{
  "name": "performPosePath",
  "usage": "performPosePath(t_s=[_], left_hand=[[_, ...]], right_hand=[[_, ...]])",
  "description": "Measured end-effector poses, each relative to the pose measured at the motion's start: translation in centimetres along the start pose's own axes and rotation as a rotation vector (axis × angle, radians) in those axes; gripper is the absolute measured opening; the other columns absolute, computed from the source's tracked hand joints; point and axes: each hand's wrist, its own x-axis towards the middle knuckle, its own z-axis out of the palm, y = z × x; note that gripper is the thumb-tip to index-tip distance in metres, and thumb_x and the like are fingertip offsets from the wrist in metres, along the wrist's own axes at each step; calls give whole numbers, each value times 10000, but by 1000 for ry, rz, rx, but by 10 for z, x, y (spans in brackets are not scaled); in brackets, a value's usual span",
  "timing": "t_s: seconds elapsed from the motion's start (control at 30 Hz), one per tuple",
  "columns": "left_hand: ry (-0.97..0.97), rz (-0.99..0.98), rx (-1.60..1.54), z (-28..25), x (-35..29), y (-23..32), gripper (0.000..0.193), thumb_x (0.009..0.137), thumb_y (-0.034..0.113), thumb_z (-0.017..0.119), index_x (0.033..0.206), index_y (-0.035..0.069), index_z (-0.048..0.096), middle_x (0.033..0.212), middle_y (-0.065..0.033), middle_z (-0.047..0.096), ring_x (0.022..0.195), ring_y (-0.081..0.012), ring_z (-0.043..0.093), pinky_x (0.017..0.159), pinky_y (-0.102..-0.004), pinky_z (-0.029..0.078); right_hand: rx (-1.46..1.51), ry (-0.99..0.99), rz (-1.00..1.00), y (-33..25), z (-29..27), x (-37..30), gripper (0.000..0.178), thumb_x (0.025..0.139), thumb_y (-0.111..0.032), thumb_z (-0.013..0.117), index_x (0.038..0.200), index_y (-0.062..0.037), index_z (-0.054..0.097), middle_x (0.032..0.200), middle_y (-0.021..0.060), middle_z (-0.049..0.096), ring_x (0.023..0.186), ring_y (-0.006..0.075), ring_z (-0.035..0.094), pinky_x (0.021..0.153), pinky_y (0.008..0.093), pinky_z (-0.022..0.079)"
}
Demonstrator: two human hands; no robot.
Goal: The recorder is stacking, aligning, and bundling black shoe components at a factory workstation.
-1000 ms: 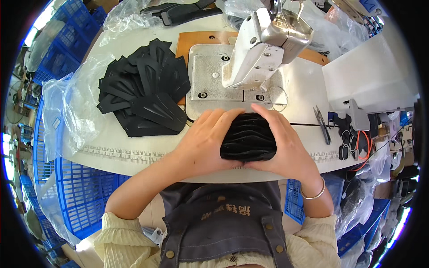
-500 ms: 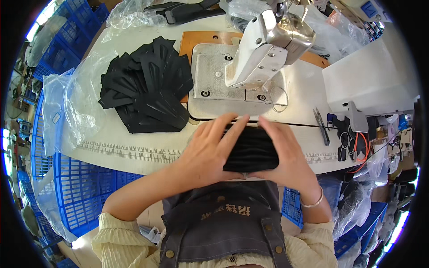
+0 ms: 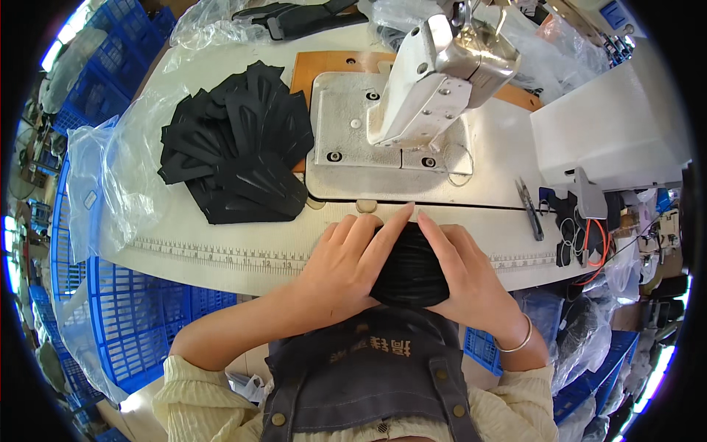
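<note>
Between my two hands is a thick stack of black pieces (image 3: 409, 269), held at the near edge of the table with its layered edges facing up. My left hand (image 3: 346, 261) presses its left side and my right hand (image 3: 468, 272) its right side. Both hands are closed on it, index fingertips nearly meeting at the far end. What the pieces are made of I cannot tell. A fanned pile of black shaped pieces (image 3: 239, 147) lies to the left of the sewing machine (image 3: 434, 81). Beyond my fingers is the machine's pale metal bed plate (image 3: 346, 180).
A printed ruler strip (image 3: 228, 258) runs along the table's near edge. Small snips (image 3: 529, 210) lie at the right, beside cords and black scraps. Clear plastic bags (image 3: 132, 177) cover the left side. Blue crates (image 3: 140, 317) stand below it. Black straps (image 3: 302, 20) lie at the back.
Both hands have moved slightly toward me with the black stack. My index fingertips have come closer together, and the stack looks narrower at its far end.
</note>
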Motion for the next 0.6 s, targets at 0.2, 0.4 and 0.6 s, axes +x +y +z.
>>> performPosePath(t_s=[0.2,0.4,0.6], left_hand=[[57,32,-129,-11,9,0,1145,619,290,896,1514,-29,257,1433,-247,367,1319,-426,398,1106,-504,331],[22,79,-86,-2,1,-2,1368,584,517,894,1558,-31,105,1573,-273,170,1486,-462,134,1182,-594,169],[-3,114,3,-6,5,4,1225,618,323,878,1549,-36,167,1556,-273,237,1444,-476,229,1151,-575,235]], right_hand=[[-114,78,-66,-1,-5,14,1039,655,-225,862,1525,-31,327,1233,176,531,1101,372,542,957,448,454],[-63,-58,-56,5,-7,10,1316,509,-342,940,1557,-29,209,1545,242,276,1413,449,296,1145,530,301],[-266,-147,42,-7,-14,19,1318,536,-324,932,1572,-43,165,1623,221,153,1493,442,158,1193,562,193]])
